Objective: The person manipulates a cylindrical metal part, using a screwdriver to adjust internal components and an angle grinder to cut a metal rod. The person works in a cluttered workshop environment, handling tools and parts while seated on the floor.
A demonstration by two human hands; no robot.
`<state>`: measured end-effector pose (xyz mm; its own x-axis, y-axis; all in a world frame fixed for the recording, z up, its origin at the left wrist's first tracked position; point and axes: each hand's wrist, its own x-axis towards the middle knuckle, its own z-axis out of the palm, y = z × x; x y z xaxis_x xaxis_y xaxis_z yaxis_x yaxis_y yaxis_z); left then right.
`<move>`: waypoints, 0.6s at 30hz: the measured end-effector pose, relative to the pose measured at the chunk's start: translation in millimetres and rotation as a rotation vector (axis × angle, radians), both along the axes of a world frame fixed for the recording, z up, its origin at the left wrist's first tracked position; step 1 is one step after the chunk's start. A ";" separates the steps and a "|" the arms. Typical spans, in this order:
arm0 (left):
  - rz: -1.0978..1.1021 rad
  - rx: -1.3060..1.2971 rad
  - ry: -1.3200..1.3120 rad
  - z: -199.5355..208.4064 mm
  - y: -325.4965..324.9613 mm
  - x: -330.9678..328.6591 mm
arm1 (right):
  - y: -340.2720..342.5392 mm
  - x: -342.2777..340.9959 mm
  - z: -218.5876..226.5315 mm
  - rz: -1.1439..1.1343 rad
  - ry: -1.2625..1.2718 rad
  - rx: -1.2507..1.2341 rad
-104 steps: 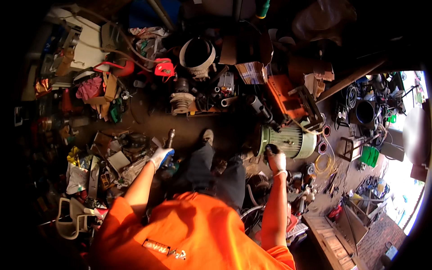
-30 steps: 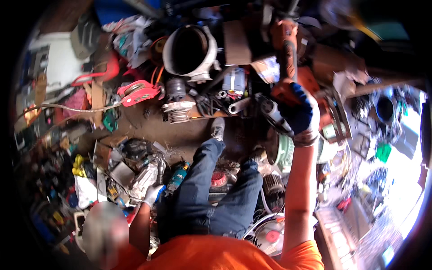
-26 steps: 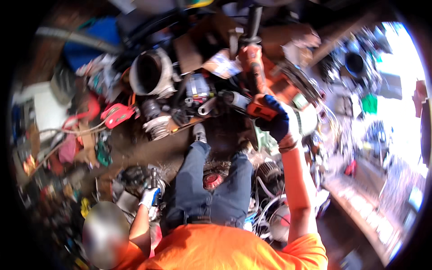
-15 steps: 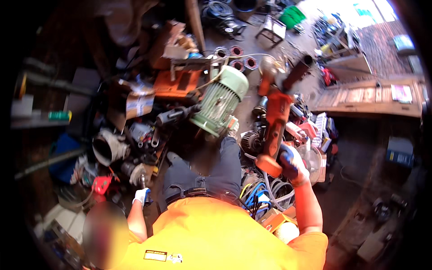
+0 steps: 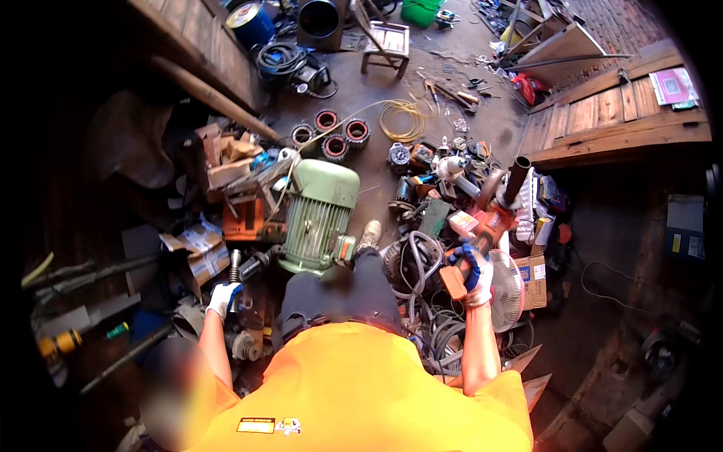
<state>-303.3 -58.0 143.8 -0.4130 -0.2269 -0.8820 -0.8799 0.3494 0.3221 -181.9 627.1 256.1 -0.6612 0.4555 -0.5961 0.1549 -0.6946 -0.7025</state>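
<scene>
My right hand [image 5: 480, 277], in a white and blue glove, is wrapped round the handle of an orange cordless angle grinder [image 5: 495, 224]. Its battery end points back toward me, and a dark tube [image 5: 519, 179] rises from its far end. My left hand [image 5: 222, 300], gloved alike, grips a ribbed metal shaft [image 5: 235, 265] standing nearly upright; its exact kind is unclear. Between the two hands, just beyond my legs, sits a large green electric motor [image 5: 320, 207] with a finned housing.
Hoses [image 5: 422, 264], a round fan guard [image 5: 508, 294] and a cardboard box [image 5: 533, 281] crowd my right side. Several ring-shaped parts [image 5: 326, 120] stand beyond the motor, near a yellow cable coil [image 5: 401, 122] and a wooden chair [image 5: 387, 44]. Another cardboard box [image 5: 205, 260] lies at left.
My left hand has moved forward and up with the metal shaft. The angle grinder has tilted farther to the right. The whole view has shifted, showing more floor ahead.
</scene>
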 end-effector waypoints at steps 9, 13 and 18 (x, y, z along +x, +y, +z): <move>-0.095 0.055 -0.128 -21.4 162.2 -108.6 | 122.0 -64.0 28.6 -0.140 0.108 -0.163; -0.241 0.065 -0.287 -40.6 216.7 -141.9 | 151.6 -75.5 -3.0 -0.167 0.107 -0.065; -1.025 -0.105 -0.406 -63.3 280.0 -220.7 | 193.0 -98.6 -22.9 -0.439 0.122 -0.157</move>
<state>-524.0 222.0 80.5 -0.1325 -0.0243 -0.9909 -0.1918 0.9814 0.0016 -280.5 820.1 233.2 -0.4959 0.6181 -0.6099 -0.2540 -0.7749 -0.5788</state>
